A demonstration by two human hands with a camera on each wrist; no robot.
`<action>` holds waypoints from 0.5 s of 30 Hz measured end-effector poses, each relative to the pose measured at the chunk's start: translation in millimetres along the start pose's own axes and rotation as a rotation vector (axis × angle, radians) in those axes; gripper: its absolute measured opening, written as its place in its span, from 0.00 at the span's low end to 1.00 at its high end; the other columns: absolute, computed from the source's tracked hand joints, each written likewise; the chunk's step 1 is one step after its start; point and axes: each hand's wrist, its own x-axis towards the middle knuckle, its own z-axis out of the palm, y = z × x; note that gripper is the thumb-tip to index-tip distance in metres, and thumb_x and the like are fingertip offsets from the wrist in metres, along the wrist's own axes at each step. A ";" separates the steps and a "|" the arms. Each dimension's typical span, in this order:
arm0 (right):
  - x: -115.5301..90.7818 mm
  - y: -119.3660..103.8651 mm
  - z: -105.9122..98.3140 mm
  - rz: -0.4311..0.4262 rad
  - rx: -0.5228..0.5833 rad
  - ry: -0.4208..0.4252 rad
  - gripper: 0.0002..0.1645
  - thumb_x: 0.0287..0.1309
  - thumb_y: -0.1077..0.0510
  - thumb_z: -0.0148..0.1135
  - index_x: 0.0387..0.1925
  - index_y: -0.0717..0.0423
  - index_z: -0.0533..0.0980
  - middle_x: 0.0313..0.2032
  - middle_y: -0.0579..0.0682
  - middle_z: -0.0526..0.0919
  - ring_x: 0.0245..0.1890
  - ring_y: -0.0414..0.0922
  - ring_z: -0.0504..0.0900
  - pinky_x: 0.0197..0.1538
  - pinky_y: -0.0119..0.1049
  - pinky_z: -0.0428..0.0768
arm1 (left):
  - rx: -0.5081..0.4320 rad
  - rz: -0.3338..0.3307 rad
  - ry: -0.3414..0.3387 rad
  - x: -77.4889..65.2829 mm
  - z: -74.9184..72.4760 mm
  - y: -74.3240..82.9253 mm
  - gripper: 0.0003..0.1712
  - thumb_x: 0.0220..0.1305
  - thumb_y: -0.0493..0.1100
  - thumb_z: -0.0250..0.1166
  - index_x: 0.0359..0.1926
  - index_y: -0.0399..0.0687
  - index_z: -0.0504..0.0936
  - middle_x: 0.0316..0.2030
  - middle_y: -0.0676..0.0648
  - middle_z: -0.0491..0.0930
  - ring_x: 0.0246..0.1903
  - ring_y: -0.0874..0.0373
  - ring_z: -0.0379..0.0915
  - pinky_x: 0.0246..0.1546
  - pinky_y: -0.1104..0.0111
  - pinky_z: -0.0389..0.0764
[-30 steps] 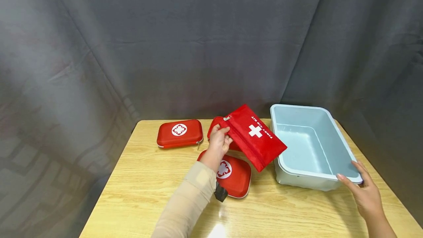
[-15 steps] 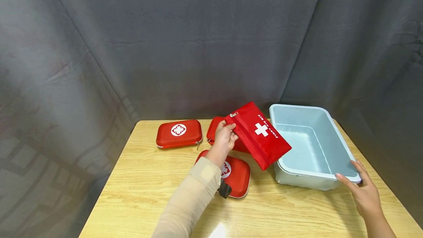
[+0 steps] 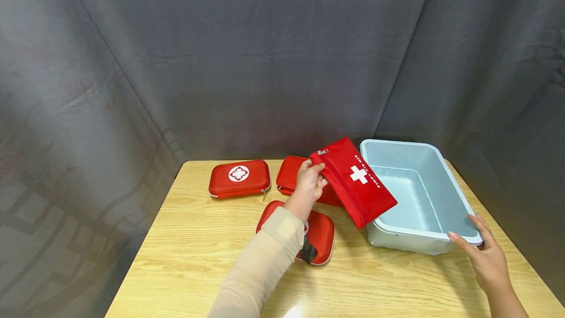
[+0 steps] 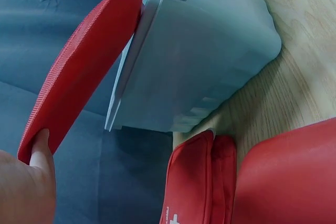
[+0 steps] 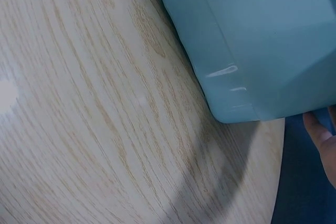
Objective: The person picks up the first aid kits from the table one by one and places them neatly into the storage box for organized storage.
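Note:
My left hand [image 3: 311, 180] pinches a red first aid pouch [image 3: 364, 193] by its zippered edge, above the table. White cross and lettering face up; the pouch overlaps the left rim of a pale blue plastic bin [image 3: 423, 232]. In the left wrist view the pouch [image 4: 84, 66] slants up to the bin's rim; whether they touch I cannot tell. At the bin's near right corner my right hand [image 3: 490, 259] holds the rim, thumb on the near side, fingers on the right side. The right wrist view shows the bin's wall [image 5: 262, 40] and part of that hand [image 5: 328, 150].
A red hard case [image 3: 240, 179] with a white emblem lies at the back left. Another red case [image 3: 322, 239] sits under my left forearm. Behind my left hand is a further red case [image 3: 293, 173], partly hidden. A grey curtain [image 3: 265, 63] hangs behind the table [image 3: 190, 259].
My left hand has carried the pouch to the right, further over the bin's left side. My right hand and the bin look unmoved.

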 end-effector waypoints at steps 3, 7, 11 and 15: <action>-0.4 0.7 0.2 0.001 0.015 -0.001 0.41 0.54 0.62 0.54 0.64 0.38 0.47 0.61 0.25 0.40 0.59 0.28 0.38 0.53 0.14 0.47 | 0.001 -0.005 0.004 0.6 2.2 -3.6 0.13 0.54 0.26 0.49 0.42 0.38 0.65 0.32 0.44 0.71 0.29 0.53 0.71 0.37 0.57 0.73; -0.4 1.0 0.6 -0.005 0.005 0.004 0.41 0.54 0.62 0.54 0.64 0.38 0.48 0.61 0.25 0.40 0.59 0.27 0.38 0.53 0.14 0.46 | -0.004 -0.009 0.006 0.4 5.5 -7.1 0.12 0.54 0.26 0.50 0.40 0.38 0.65 0.32 0.44 0.71 0.29 0.53 0.70 0.37 0.57 0.73; -0.1 1.8 0.7 -0.008 -0.016 0.007 0.40 0.54 0.62 0.54 0.64 0.37 0.48 0.61 0.25 0.40 0.58 0.26 0.39 0.53 0.14 0.46 | -0.023 0.001 0.002 -0.2 8.4 -10.7 0.10 0.55 0.26 0.50 0.39 0.38 0.65 0.33 0.43 0.72 0.31 0.52 0.71 0.40 0.55 0.72; 0.0 1.3 -0.1 -0.005 -0.036 0.004 0.41 0.54 0.61 0.54 0.64 0.37 0.47 0.61 0.25 0.40 0.58 0.25 0.39 0.52 0.13 0.46 | -0.048 0.003 -0.002 -0.1 13.0 -14.1 0.08 0.56 0.26 0.50 0.37 0.37 0.65 0.35 0.41 0.72 0.34 0.50 0.71 0.41 0.53 0.71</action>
